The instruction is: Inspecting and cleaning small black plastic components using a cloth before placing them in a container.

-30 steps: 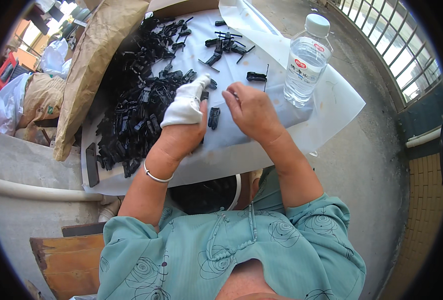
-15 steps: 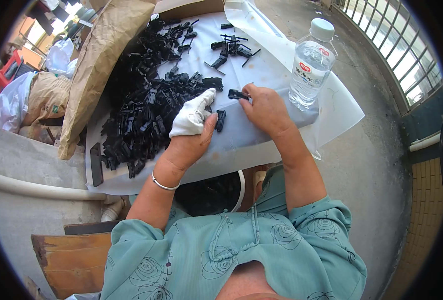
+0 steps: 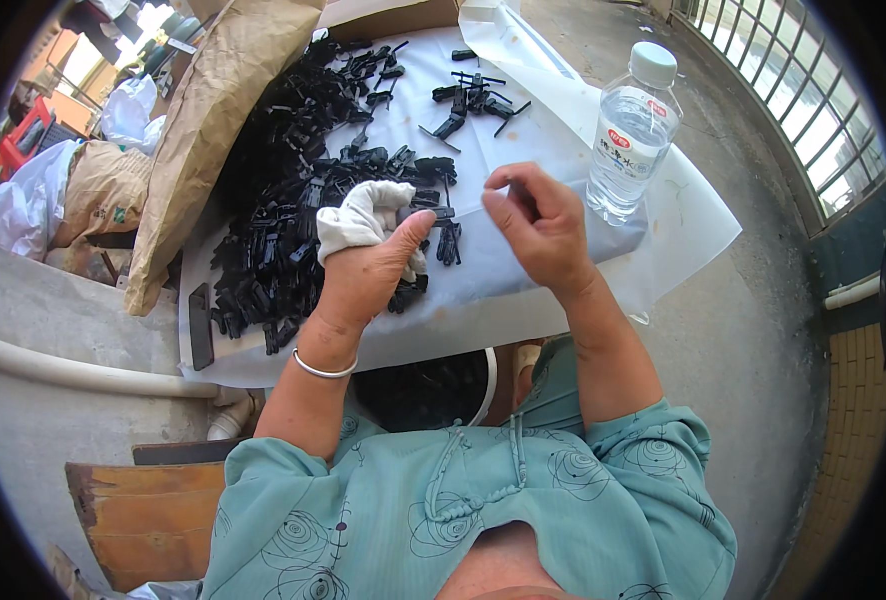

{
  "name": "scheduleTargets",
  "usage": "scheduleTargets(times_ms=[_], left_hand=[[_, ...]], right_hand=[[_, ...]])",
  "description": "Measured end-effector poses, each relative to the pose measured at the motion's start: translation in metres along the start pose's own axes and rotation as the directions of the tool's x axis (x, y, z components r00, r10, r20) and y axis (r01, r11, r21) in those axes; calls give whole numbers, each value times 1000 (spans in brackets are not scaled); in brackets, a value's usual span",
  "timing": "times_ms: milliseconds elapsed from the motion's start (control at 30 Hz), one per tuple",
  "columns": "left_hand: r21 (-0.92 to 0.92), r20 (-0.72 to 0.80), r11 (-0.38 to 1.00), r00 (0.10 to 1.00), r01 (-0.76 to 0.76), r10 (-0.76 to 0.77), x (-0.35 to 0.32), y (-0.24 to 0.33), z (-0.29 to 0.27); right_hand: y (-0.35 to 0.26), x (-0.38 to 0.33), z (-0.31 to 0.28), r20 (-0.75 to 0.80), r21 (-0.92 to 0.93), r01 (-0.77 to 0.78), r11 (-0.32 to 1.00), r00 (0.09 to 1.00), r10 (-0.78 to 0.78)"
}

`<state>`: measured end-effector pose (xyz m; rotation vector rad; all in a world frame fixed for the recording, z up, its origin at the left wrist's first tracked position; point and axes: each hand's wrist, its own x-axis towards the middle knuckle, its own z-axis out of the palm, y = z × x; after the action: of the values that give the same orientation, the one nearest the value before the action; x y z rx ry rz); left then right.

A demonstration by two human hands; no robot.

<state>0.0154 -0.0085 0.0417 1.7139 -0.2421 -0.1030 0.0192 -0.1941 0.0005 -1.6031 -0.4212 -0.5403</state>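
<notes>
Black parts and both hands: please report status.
Left hand pinching black part. Right hand half-open, no part visible. Black pile beside left hand. Water bottle apart, right of right hand.

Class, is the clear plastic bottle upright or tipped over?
Upright: the clear plastic bottle stands on its base, round white cap uppermost.

slim black part (image 3: 444, 213) held crosswise in the left hand (image 3: 371, 268), partly hidden, one end jutting out rightward
</notes>
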Motion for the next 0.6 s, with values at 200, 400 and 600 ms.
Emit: scheduleTargets(times_ms=[200,400,600], left_hand=[[-16,-11,999,999,35,-36,7,-9,-5],[-207,17,965,986,-159,166,7,-29,1],[-223,-45,960,985,-172,166,11,-30,0]], right_hand=[[-2,-11,28,356,-208,487,848,845,-398],[-7,-12,41,178,33,300,953,937,-301],[-10,-9,27,327,-44,337,940,894,-305]])
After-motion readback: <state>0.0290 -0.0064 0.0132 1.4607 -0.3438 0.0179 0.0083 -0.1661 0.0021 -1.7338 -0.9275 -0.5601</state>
